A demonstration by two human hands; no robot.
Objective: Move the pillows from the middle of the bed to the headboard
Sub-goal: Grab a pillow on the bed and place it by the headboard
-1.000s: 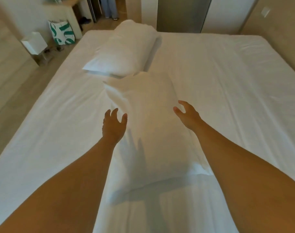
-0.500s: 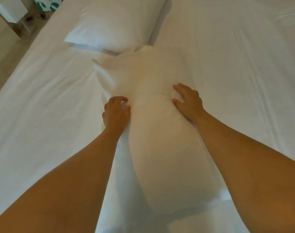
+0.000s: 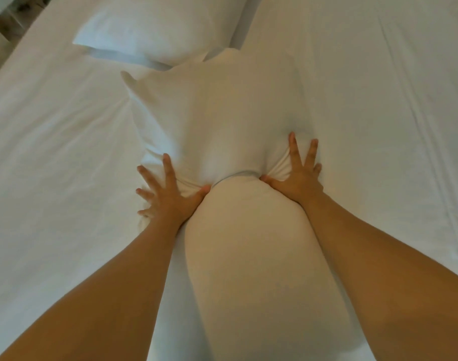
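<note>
A long white near pillow (image 3: 222, 121) lies lengthwise in the middle of the bed (image 3: 379, 100), running from the bottom of the view up toward a second pillow (image 3: 157, 24) at the top left. The far end of the near pillow touches or slightly overlaps the lower edge of that second pillow, which sits directly beyond it. The left hand (image 3: 167, 196) presses on the near pillow's left side with its fingers (image 3: 169, 168) spread wide, palm down, thumb tucked into a deep crease across the pillow's waist. The right hand (image 3: 299, 178) mirrors it on the right side, fingers fanned out and thumb pointing inward at the same crease. Neither grip is closed around the fabric; both are wide and flat, pushing the pillow so it bulges above and below the pinch. The sheet is white and lightly wrinkled. At the top left corner a strip of floor (image 3: 6, 27) shows beside the bed edge, with something blurred on it.
</note>
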